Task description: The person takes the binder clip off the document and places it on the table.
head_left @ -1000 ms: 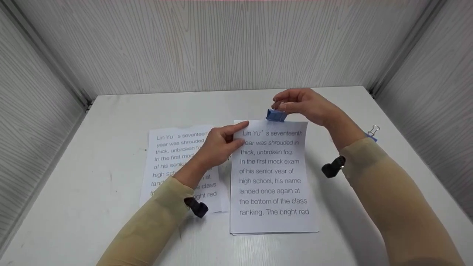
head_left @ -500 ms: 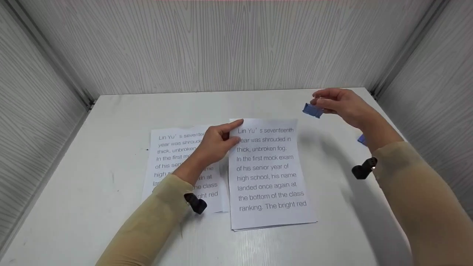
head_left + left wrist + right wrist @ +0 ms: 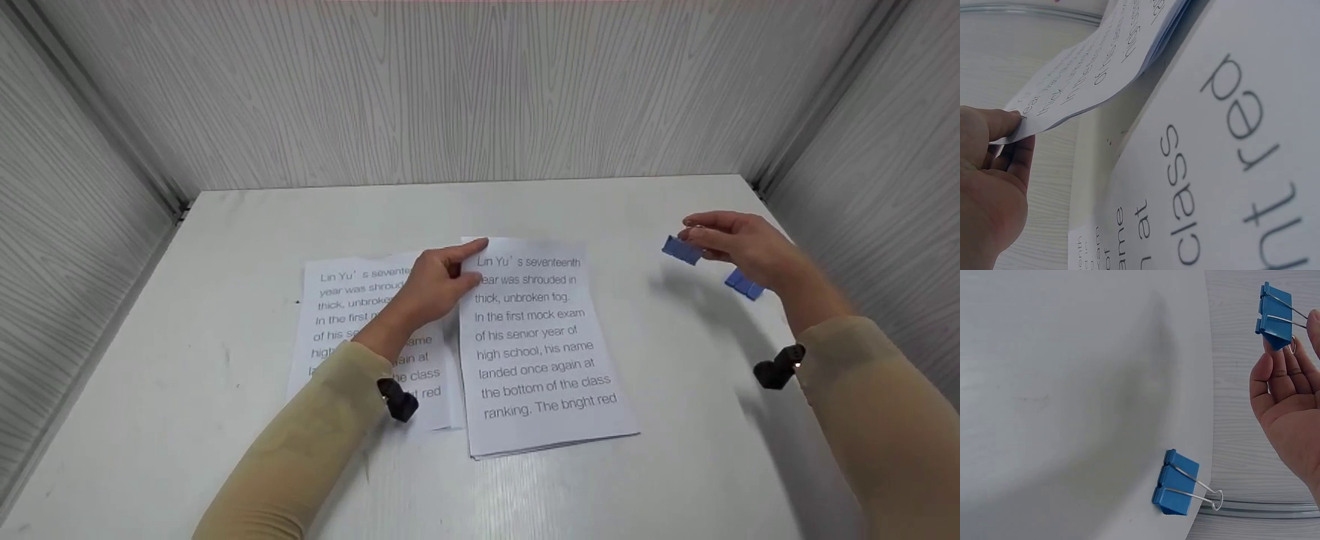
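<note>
Near the middle of the table, my left hand (image 3: 429, 289) pinches the top left corner of a stack of printed sheets (image 3: 541, 352). In the left wrist view the thumb (image 3: 1002, 122) lies on the printed side with fingers underneath, and the held end is raised. Over the table's right part, my right hand (image 3: 750, 244) grips a blue binder clip (image 3: 681, 250) by its wire handles; the right wrist view shows this held clip (image 3: 1276, 315) clear of the table. A second blue binder clip (image 3: 744, 284) lies on the table just below that hand, handles pointing outward (image 3: 1176, 484).
Another batch of printed sheets (image 3: 330, 322) lies left of the stack, partly under my left forearm. The white table (image 3: 187, 315) is bounded by a panel wall (image 3: 465, 97) at the back and walls on both sides.
My right hand has carried the binder clip from the stack's top edge rightward and then down, close to the other clip. The held stack has shifted slightly left and its lower edge has tilted.
</note>
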### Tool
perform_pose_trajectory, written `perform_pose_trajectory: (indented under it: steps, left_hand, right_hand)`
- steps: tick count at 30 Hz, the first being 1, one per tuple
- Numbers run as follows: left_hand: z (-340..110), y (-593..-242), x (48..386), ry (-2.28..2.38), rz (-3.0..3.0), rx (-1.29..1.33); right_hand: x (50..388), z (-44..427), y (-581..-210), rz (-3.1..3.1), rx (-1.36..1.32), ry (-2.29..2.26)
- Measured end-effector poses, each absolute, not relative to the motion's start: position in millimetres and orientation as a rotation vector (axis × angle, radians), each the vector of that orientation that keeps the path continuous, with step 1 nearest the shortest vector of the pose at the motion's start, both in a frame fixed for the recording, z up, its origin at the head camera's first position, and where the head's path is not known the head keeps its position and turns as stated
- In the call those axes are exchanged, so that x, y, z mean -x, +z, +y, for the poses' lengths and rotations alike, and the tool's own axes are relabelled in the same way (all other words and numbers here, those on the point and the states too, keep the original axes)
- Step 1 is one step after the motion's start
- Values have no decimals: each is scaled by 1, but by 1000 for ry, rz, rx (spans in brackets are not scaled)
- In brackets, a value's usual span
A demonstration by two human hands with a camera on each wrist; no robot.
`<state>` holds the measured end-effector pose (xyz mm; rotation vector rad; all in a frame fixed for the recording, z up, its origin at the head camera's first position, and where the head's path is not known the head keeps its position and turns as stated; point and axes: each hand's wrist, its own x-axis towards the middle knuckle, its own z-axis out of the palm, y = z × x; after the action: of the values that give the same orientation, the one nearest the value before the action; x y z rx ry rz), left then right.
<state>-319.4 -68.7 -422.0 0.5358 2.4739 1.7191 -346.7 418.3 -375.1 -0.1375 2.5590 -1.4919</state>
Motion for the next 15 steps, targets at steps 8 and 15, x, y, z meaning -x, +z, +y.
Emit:
perform_pose_trajectory:
  steps: [8,15]
  left_hand:
    - [-69,-427,324,1720,2453,-513]
    - [-69,-432,329,1690,2471,-493]
  right_hand:
    - [343,425,-394,2540,128,-1432]
    - [342,427,-406,2522,99,-1421]
